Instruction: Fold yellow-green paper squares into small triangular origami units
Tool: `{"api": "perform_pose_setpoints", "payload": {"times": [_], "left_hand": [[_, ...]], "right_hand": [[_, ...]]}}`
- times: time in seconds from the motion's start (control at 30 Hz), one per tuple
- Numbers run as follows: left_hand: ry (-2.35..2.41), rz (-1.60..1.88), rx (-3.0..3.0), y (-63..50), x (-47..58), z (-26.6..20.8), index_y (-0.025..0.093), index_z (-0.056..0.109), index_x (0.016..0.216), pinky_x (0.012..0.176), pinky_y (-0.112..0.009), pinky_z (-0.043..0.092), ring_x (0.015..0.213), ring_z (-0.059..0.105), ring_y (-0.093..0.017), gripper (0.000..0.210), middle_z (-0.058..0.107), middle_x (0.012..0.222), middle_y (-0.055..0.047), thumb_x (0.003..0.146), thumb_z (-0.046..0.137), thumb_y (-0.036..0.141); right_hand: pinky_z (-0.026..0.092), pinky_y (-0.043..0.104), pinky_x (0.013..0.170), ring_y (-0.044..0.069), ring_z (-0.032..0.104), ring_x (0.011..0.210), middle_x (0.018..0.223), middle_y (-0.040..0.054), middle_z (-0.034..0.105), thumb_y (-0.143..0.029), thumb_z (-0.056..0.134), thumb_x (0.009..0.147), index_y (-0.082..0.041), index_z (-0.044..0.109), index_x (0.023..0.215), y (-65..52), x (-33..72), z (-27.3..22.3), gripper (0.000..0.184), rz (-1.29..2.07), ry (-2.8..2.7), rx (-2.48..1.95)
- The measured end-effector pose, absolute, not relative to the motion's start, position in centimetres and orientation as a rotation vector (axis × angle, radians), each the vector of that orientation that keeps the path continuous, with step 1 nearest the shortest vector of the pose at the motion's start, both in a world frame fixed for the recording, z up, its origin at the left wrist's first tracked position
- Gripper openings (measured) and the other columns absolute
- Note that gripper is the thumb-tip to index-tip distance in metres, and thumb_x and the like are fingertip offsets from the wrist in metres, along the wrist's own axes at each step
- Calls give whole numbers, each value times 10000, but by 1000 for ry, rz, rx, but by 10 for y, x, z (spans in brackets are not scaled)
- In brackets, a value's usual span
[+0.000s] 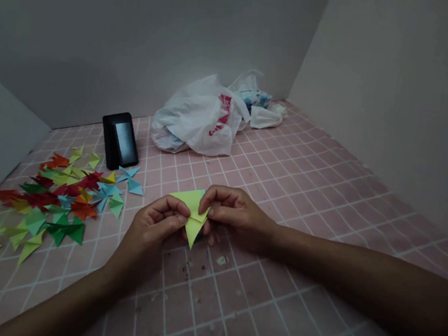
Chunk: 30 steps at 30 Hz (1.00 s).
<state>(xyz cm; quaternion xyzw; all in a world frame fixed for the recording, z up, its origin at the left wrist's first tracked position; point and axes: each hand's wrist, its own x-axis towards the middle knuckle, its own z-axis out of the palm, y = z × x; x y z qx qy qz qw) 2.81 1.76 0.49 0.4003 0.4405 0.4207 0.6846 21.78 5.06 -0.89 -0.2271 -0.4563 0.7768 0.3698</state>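
Observation:
Between my two hands is a yellow piece of folded paper (192, 202), roughly a triangle with its tip pointing down toward me and a crease across its lower part. My left hand (160, 220) pinches its left edge between thumb and fingers. On the other side, my right hand (234, 214) grips the right edge, thumb and index finger close to the crease. The fingers behind the paper are partly hidden. To the left lies a spread of small folded paper pieces (79, 189) in red, orange, yellow, green and light blue.
A black device with a shiny screen (125, 143) leans at the back left. Crumpled white plastic bags (202, 115) lie near the back wall. Pink checked cloth (309, 180) covers the surface, with a small pale scrap (221, 260) near my hands. Grey walls (143, 29) enclose the sides.

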Motion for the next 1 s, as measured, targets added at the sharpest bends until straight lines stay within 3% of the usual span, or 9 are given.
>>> {"api": "perform_pose_setpoints", "payload": {"times": [0.37, 0.53, 0.7, 0.83, 1.0], "left_hand": [[1063, 958, 885, 21, 32, 6, 184, 631, 844, 608, -233, 504, 608, 628, -120, 197, 672, 702, 7, 772, 776, 297], [1122, 1043, 997, 21, 31, 9, 201, 628, 887, 565, -205, 491, 575, 592, -102, 210, 631, 667, 36, 776, 780, 294], [1122, 1065, 1051, 22, 28, 6, 208, 643, 923, 554, -187, 489, 580, 592, -95, 204, 639, 691, 36, 795, 771, 300], [1128, 989, 1093, 23, 27, 4, 207, 667, 1022, 566, -205, 512, 588, 614, -107, 216, 646, 684, 31, 845, 720, 319], [1180, 1030, 1273, 21, 28, 10, 206, 662, 962, 554, -176, 494, 593, 612, -92, 132, 645, 688, 43, 850, 704, 263]], "right_hand": [[501, 200, 576, 75, 603, 576, 685, -34, 648, -86, 561, 768, -166, 622, 852, 47, 219, -4, 132, 1767, -1421, -701], [474, 189, 533, 81, 587, 556, 673, -45, 624, -129, 576, 802, -184, 593, 982, 49, 219, -2, 189, 1806, -1384, -739], [440, 179, 487, 76, 561, 507, 618, -39, 603, -191, 608, 809, -166, 563, 823, 49, 219, 0, 54, 1772, -1426, -857], [429, 185, 481, 82, 550, 498, 601, -37, 597, -224, 599, 813, -170, 547, 793, 49, 220, -1, 78, 1764, -1412, -883], [427, 208, 516, 90, 552, 550, 666, -20, 601, -303, 585, 854, -159, 591, 841, 52, 222, 1, 145, 1714, -1430, -864]]}}
